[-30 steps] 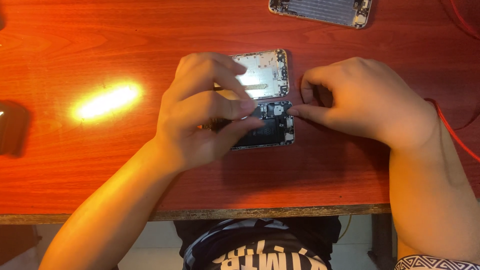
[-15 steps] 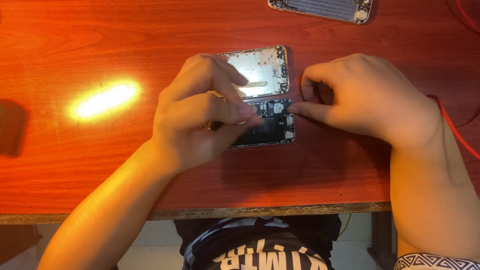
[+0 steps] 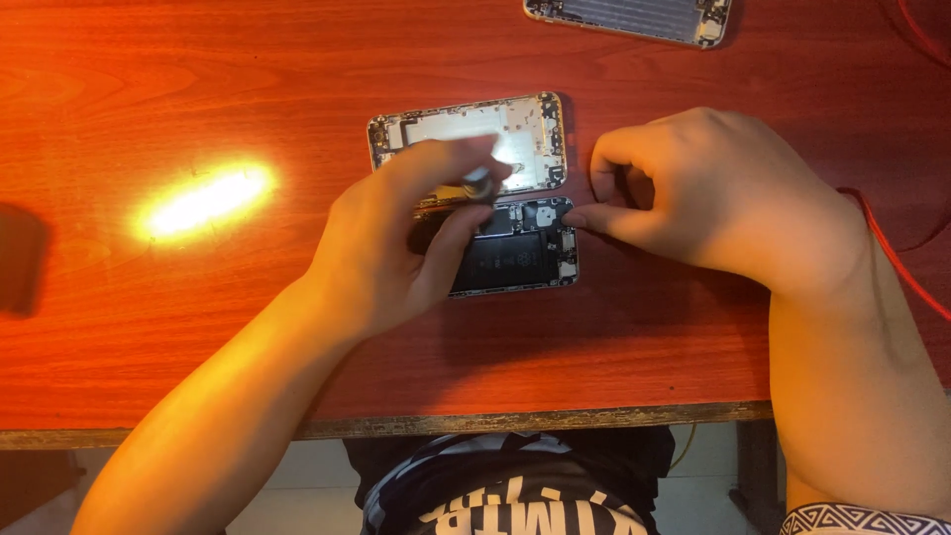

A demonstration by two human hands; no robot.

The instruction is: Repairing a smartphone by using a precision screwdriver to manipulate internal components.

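Observation:
An opened phone lies on the red-brown wooden table (image 3: 198, 327). Its screen panel (image 3: 515, 129) is folded back, inner side up. Its body (image 3: 520, 253), with a black battery, lies nearer to me. My left hand (image 3: 396, 248) covers the body's left half and is shut on a small screwdriver (image 3: 479, 184) with a silver cap, over the seam between the two halves. My right hand (image 3: 713, 188) is curled, its fingertips pinched against the body's top right corner.
Another bare phone housing (image 3: 634, 14) lies at the table's far edge. A red wire (image 3: 897, 253) runs along the right side by my right wrist. A dark object (image 3: 20, 258) sits at the left edge. A bright lamp reflection (image 3: 203, 198) glares on the wood.
My left hand has slid down and left off the screen panel, uncovering most of it, and its fingers have shifted on the screwdriver. My right hand has stayed at the phone's corner.

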